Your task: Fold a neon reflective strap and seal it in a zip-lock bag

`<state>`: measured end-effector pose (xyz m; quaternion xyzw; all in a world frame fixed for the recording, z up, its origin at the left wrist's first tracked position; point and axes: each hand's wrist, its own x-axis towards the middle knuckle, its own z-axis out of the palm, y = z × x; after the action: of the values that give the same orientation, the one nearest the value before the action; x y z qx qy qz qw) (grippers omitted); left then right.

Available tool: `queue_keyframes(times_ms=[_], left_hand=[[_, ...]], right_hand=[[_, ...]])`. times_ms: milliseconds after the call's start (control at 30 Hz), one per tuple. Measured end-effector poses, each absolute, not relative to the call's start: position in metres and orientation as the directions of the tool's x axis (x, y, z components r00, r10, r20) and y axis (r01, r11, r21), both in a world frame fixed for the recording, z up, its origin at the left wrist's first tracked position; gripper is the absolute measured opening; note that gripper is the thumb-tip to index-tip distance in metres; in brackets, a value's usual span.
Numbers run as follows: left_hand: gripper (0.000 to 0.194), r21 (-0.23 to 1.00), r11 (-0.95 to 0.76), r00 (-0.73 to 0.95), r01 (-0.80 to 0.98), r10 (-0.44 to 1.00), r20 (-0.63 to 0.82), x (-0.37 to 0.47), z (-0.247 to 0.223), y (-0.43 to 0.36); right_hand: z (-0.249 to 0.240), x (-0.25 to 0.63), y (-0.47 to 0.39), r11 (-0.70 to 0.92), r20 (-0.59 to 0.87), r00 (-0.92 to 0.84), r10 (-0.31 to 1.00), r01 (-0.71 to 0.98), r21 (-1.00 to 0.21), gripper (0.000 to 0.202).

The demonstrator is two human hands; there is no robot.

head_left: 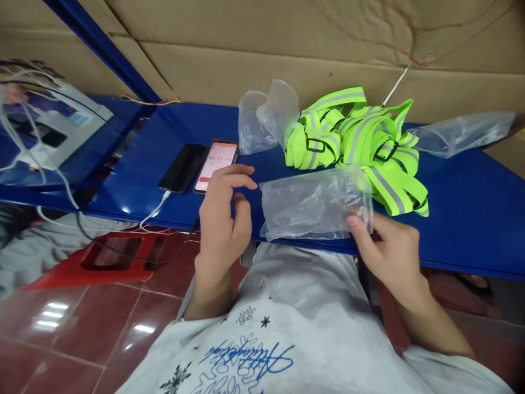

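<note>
A clear plastic bag (305,205) stretches out above the front edge of the blue table, its right end pinched between the thumb and fingers of my right hand (388,251). My left hand (225,219) is raised just left of the bag, fingers bent and apart, with nothing in it. Behind the bag lies a heap of neon yellow-green reflective straps (356,137) with grey stripes and black buckles. More clear plastic bags stand on either side of the heap, one bunch (268,117) to the left and one bag (467,131) to the right.
On the blue table (463,219), a phone with a lit timer screen (217,158) lies beside a dark phone (182,168) on a white cable. White equipment with cables (65,126) sits far left. A red plastic stool (110,257) is below, and a cardboard wall (246,60) rises behind.
</note>
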<state>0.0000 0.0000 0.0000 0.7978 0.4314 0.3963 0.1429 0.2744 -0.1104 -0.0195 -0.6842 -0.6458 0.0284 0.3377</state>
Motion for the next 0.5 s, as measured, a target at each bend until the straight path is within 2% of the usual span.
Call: queue_keyframes(times_ms=[67, 133, 167, 233, 300, 333, 433, 500], left_hand=[[0.028, 0.547, -0.598, 0.428, 0.585, 0.801, 0.419, 0.011, -0.007, -0.007], [0.045, 0.456, -0.632, 0.615, 0.626, 0.760, 0.208, 0.022, -0.018, -0.013], [0.053, 0.396, -0.651, 0.666, 0.648, 0.736, 0.120, 0.026, -0.023, -0.015], [0.058, 0.291, -0.668, 0.689, 0.684, 0.723, 0.041, 0.033, -0.031, -0.017], [0.059, 0.238, -0.665, 0.680, 0.708, 0.733, 0.025, 0.036, -0.034, -0.018], [0.060, 0.229, -0.660, 0.674, 0.716, 0.738, 0.019, 0.037, -0.033, -0.018], [0.063, 0.227, -0.651, 0.671, 0.725, 0.741, -0.018, 0.037, -0.031, -0.017], [0.062, 0.241, -0.652, 0.678, 0.719, 0.734, -0.038, 0.034, -0.031, -0.014]], right_hand=[[-0.022, 0.269, -0.116, 0.040, 0.345, 0.102, 0.933, 0.923, -0.382, 0.050], [-0.019, 0.269, -0.121, 0.006, 0.319, 0.104, 0.942, 0.945, -0.326, 0.052], [-0.015, 0.270, -0.123, -0.019, 0.348, 0.135, 0.928, 0.948, -0.317, 0.052], [-0.004, 0.269, -0.122, -0.050, 0.517, 0.210, 0.830, 0.951, -0.305, 0.060], [0.002, 0.262, -0.113, 0.009, 0.628, 0.150, 0.763, 0.970, -0.243, 0.072], [0.002, 0.257, -0.106, 0.067, 0.619, 0.075, 0.782, 0.977, -0.203, 0.074], [-0.018, 0.242, -0.081, 0.256, 0.296, -0.209, 0.932, 0.958, -0.129, 0.071], [-0.037, 0.239, -0.070, 0.257, 0.128, -0.241, 0.962, 0.959, -0.120, 0.074]])
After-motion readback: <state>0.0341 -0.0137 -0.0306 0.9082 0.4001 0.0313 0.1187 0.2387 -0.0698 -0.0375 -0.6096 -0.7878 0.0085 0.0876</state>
